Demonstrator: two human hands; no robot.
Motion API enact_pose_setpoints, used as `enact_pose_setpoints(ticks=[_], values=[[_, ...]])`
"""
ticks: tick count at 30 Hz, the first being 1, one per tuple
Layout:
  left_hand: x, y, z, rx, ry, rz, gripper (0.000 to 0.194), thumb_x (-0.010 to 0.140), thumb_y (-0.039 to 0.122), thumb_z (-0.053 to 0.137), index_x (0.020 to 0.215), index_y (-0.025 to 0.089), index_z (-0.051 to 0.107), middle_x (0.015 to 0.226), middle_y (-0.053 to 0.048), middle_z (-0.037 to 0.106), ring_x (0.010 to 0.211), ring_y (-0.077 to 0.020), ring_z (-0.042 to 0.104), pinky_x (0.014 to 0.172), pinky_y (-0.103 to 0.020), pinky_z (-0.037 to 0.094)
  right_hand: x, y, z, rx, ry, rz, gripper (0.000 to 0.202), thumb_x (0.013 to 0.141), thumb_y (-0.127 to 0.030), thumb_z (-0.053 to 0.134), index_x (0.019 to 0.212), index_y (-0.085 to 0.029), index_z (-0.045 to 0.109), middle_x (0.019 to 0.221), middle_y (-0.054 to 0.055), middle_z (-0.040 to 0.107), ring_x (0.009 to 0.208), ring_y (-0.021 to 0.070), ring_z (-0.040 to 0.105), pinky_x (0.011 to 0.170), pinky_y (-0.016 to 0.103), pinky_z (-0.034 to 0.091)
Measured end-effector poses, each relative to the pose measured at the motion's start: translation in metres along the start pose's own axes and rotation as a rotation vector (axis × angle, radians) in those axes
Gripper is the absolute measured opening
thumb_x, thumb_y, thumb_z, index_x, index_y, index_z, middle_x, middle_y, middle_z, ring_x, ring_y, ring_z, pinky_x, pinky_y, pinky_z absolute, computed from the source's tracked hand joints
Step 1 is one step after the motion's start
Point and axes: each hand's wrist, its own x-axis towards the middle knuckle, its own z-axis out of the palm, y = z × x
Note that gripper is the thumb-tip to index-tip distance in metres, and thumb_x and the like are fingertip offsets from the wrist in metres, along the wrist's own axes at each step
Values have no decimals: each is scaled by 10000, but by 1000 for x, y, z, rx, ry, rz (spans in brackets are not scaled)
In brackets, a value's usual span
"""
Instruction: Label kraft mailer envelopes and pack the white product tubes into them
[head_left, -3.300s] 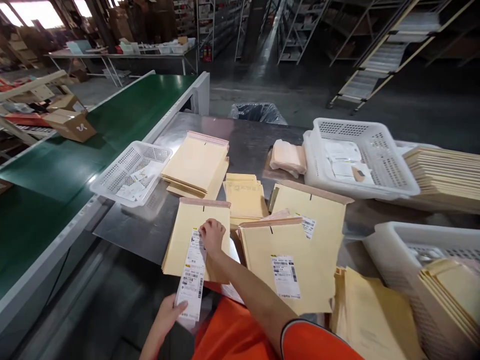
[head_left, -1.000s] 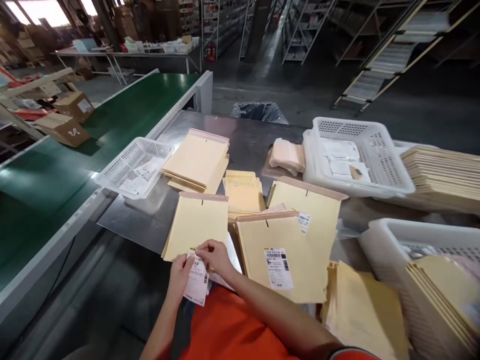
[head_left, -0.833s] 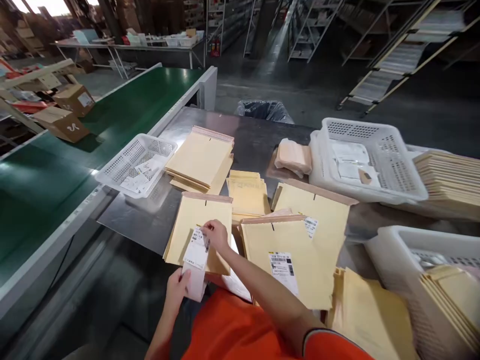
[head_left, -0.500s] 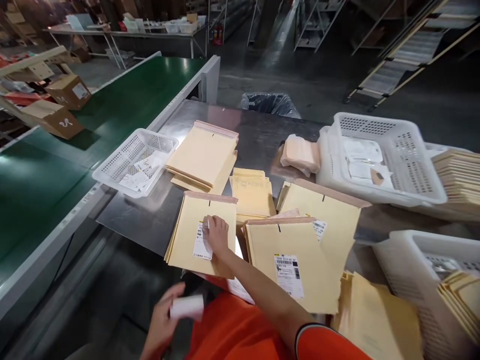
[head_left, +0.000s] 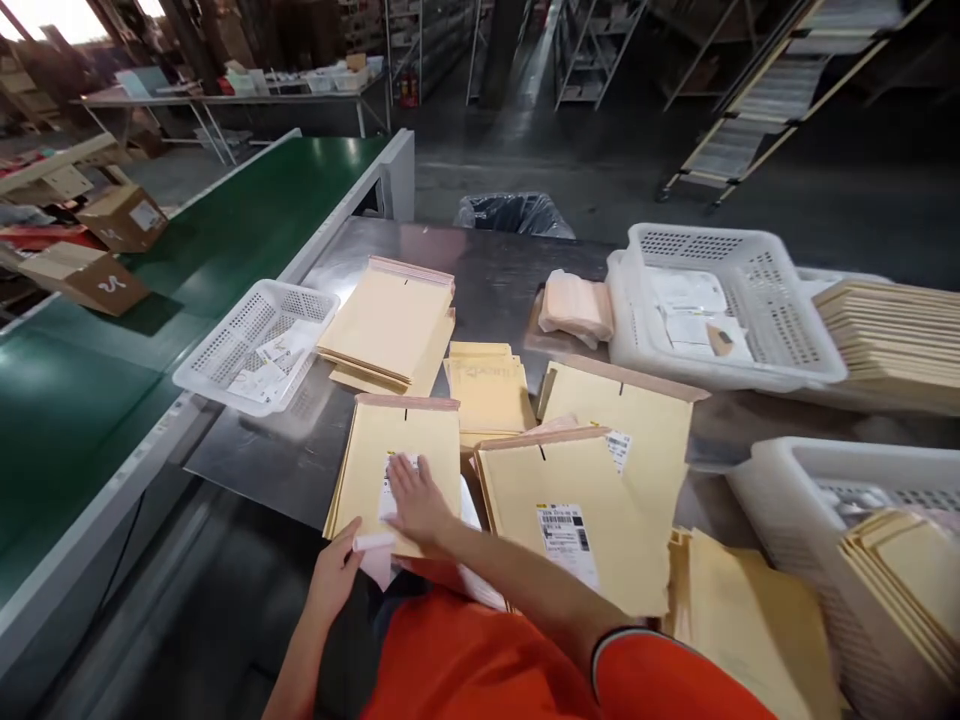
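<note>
A yellow padded envelope (head_left: 360, 460) lies at the near edge of the metal table (head_left: 495, 270). My right hand (head_left: 415, 499) lies flat on a white shipping label (head_left: 390, 476) stuck on that envelope. My left hand (head_left: 335, 575) is at the envelope's near edge and holds a strip of white backing paper (head_left: 373, 551). To the right lies a second envelope (head_left: 577, 470) bearing a barcode label (head_left: 566, 538), and a third labelled envelope (head_left: 645, 430) lies behind it.
A small white basket (head_left: 255, 340) with paper slips stands left, by the green conveyor belt (head_left: 150, 300) carrying cardboard boxes (head_left: 94, 280). Stacks of envelopes (head_left: 390, 320) sit mid-table. Large white baskets (head_left: 720, 310) and envelope piles (head_left: 892, 330) fill the right. A black-lined bin (head_left: 514, 213) stands behind.
My right hand stuck the label on the envelope and now presses it flat. My left hand pulled the backing strip away, dropped low, and has come back up to the envelope's edge.
</note>
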Motion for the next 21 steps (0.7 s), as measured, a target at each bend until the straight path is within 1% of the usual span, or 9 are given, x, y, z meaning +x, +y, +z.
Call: enact_pose_setpoints(ticks=[2,4,6,9,12,14,16,18,21], values=[[2,1,-2,-36,29,-12,394,706,319,589,1055,199,728,1272,-92,659,1235,-271,569,1118,-446,385,-22,-19,8,13,-3,-160,923,809,-625,543,1491,-61,279,1568,220,212,1459,407,106,1131,686,83],[-3,4,-7,-61,88,-27,413,699,379,593,1032,177,731,1239,-109,680,1205,-284,591,1098,-440,411,-34,-32,10,28,3,-176,898,792,-559,620,1466,-43,326,1552,249,239,1440,433,155,1114,692,145],[-15,9,-15,-78,173,-38,455,701,431,592,1036,153,725,1208,-121,695,1169,-299,611,1062,-422,450,-34,-35,0,96,-41,-172,716,808,-450,654,1363,-32,480,1460,266,412,1366,410,350,1096,609,287],[-39,17,-29,-127,325,-66,476,740,486,578,1053,154,712,1123,-92,733,1118,-308,633,997,-390,501,-29,-20,-34,270,-125,-173,315,882,-306,578,1125,-128,670,1133,142,700,1067,269,641,935,404,503],[-51,23,-29,-174,332,-102,463,737,538,601,989,170,727,1065,-78,751,1102,-316,639,974,-387,516,-49,9,-82,382,118,-76,343,959,-208,398,1215,-202,627,1124,67,720,1017,192,676,881,330,545],[-49,25,-18,-161,217,-87,505,695,547,643,1033,180,718,1149,-91,725,1156,-315,612,1031,-406,474,-86,32,-112,425,417,-21,402,980,-227,353,1337,-203,536,1259,80,659,1126,189,636,952,348,528],[-43,24,-2,-114,98,-71,564,640,563,666,1049,178,712,1244,-119,676,1210,-317,577,1088,-429,413,-135,57,-129,418,584,-11,411,987,-267,360,1365,-218,514,1316,84,619,1199,195,593,1007,369,504],[-39,22,12,-46,62,-73,548,608,585,656,957,168,727,1259,-150,661,1220,-334,567,1103,-457,386,-189,81,-125,355,529,-30,385,990,-276,369,1330,-272,550,1318,61,618,1248,189,554,1044,389,478],[-40,25,21,9,81,-42,470,642,560,628,899,179,728,1178,-141,702,1172,-337,594,1074,-484,409,-261,107,-80,201,288,-44,368,981,-212,392,1276,-308,591,1334,46,609,1290,193,513,1065,438,445]])
